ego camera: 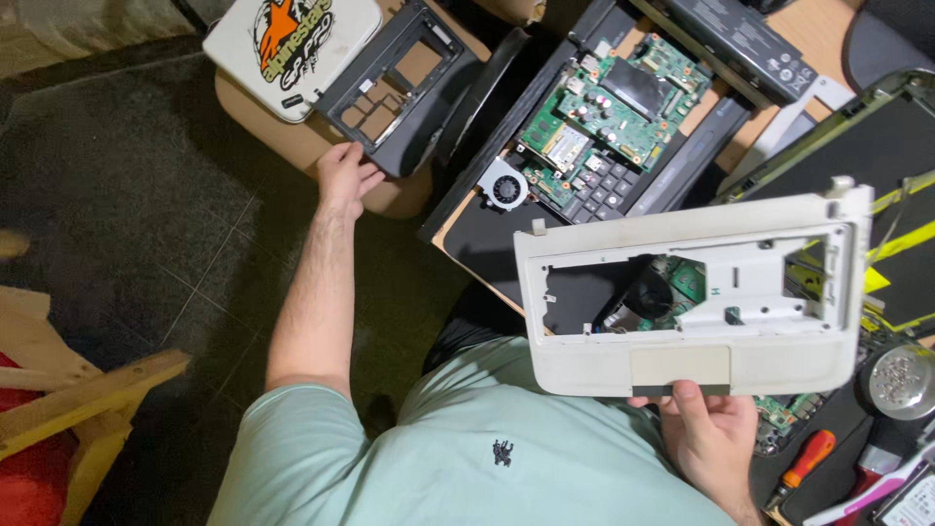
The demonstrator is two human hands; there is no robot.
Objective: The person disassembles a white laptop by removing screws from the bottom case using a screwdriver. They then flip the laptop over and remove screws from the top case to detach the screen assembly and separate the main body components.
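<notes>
Here, at far left, a wooden frame (88, 390) and something red (29, 477) stand on the dark floor (127, 195). Further in, the person's left hand (346, 175) reaches out to the edge of a black laptop frame (404, 83) that lies on the counter (292, 146), just beside a white lid with an orange sticker (292, 44); its fingers are loosely spread and touch the frame's near corner, but no closed grip shows. Right of that, a green board (609, 102) rests on a black keyboard (604, 185), with a small round fan (504, 185) at its lower left corner. The right hand (711, 433) holds up a white palm-rest cover (682, 292) over the lap, thumb pressed on its near edge by the grey touchpad and the other fingers hidden beneath, so the grip reads as firm. The cover is clear of the counter and tilted slightly; more green board and black parts show through its opening. At far right lie an orange-handled screwdriver (806, 458), a round silver disc (901, 380) and a dark panel with yellow tape (877, 166). As a judgement, the step is the sorting of stripped shell parts: one is lifted free while the other is steadied or drawn closer. A next move would call for a clear resting place for the cover and a fuller grip by the left hand.
</notes>
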